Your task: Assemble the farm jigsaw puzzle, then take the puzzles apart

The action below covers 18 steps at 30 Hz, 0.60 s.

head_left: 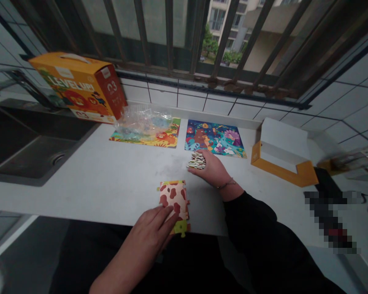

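My right hand is closed round a stack of puzzle pieces, their edges showing, over the middle of the white counter. My left hand lies on a patch of joined puzzle pieces with brown spots on pale pink, at the counter's front edge. Its fingers rest close together on the lower part of the patch; whether they pinch it cannot be made out. A yellow-green piece shows below the fingertips.
Behind lie a dark blue animal picture and a yellow animal picture under clear plastic packaging. An orange box stands by the sink; an open orange-and-white box sits at the right.
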{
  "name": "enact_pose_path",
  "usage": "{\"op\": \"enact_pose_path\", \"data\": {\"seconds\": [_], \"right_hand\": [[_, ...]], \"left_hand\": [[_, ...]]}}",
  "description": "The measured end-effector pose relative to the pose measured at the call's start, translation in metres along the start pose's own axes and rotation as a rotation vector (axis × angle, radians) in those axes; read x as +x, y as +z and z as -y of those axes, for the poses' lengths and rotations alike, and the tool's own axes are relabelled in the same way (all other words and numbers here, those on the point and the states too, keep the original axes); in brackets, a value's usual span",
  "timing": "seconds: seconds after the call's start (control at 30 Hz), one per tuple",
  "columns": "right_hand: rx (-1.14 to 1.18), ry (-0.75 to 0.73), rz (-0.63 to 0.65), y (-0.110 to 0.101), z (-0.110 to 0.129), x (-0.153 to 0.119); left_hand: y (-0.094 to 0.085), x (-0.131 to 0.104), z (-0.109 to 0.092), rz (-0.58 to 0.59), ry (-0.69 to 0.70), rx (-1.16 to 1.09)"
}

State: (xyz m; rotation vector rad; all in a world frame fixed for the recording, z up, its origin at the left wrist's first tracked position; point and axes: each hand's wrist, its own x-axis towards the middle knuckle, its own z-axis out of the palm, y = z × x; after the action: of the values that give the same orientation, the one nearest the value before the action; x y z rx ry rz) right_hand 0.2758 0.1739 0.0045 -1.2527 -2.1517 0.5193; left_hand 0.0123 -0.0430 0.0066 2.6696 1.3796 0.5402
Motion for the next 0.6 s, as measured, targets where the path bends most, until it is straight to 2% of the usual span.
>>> {"op": "enact_pose_path", "data": {"seconds": [0.17, 0.37, 0.5, 0.6], "right_hand": [[0.014, 0.0, -0.011, 0.001, 0.0, 0.0], [0.011, 0.012, -0.022, 0.003, -0.002, 0.0], [0.014, 0.009, -0.022, 0.002, -0.002, 0.0], [0.01, 0.003, -0.02, 0.002, -0.002, 0.0]], "left_hand": [[-0.003, 0.008, -0.003, -0.068, 0.021, 0.015], [-0.001, 0.024, 0.017, -0.153, 0.1, 0.053], [-0.017, 0.035, 0.024, -0.268, 0.09, -0.005], [-0.036, 0.047, 0.023, -0.322, 0.006, -0.114]]}}
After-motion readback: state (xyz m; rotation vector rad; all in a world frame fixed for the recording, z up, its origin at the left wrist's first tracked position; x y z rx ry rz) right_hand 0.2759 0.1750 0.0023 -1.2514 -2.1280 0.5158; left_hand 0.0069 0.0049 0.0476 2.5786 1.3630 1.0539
